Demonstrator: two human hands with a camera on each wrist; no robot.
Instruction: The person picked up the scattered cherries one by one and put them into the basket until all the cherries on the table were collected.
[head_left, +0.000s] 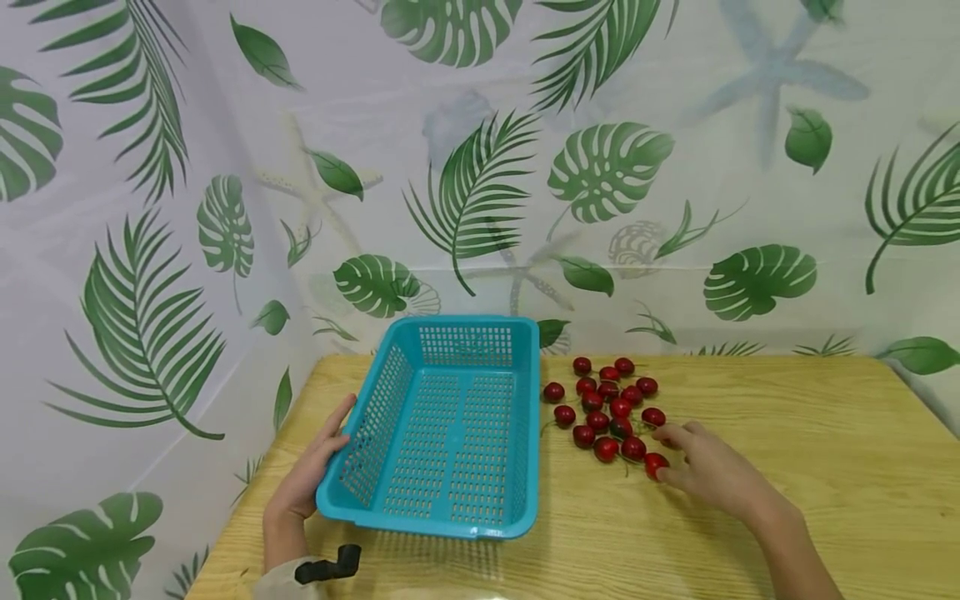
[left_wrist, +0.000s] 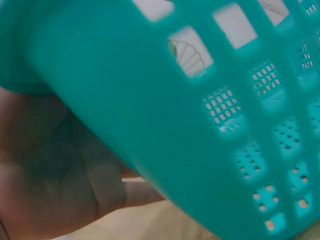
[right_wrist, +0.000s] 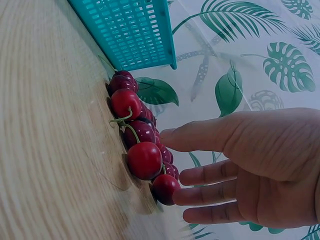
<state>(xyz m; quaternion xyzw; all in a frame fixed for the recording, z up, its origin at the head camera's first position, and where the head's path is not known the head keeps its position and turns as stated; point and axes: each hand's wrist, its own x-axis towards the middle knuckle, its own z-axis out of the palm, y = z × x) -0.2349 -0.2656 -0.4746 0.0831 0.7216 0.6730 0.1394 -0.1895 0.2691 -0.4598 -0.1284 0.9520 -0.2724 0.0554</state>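
Glossy, stemmed red cherries [head_left: 620, 407] face an empty, spread right hand [head_left: 712, 468]; straight left fingers [head_left: 334, 418] touch a basket [head_left: 454, 436]

The wood-grain table [head_left: 810, 417] bears clustered cherries [head_left: 620, 407], perhaps also the blue basket [head_left: 455, 435].

A yellowish wood-grain table [head_left: 787, 417] stands before a white, leaf-printed backdrop [head_left: 480, 208].

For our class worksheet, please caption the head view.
Left hand against a blue basket, right hand at red cherries.
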